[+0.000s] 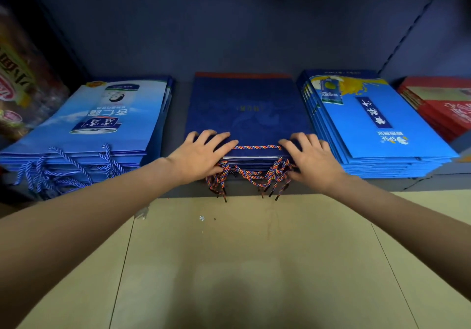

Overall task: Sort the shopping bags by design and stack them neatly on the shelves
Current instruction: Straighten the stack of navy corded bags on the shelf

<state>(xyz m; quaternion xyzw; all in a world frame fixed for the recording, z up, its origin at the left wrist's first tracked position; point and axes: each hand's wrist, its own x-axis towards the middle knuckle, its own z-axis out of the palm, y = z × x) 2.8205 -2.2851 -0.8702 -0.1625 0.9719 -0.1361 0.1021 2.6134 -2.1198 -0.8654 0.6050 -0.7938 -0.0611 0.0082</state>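
Navy bag stack [244, 114] on shelf [178, 114], left hand [201, 154] and right hand [309, 159] flat, fingers straight, atop.

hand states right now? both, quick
Left hand: open, fingers spread flat, pressing on the dark blue bag stack.
Right hand: open, fingers spread, resting on the same stack.

Four stacks of shopping bags: light-blue stack [84, 124], navy stack [244, 114], bright-blue stack [377, 124], red stack [443, 109], two hands
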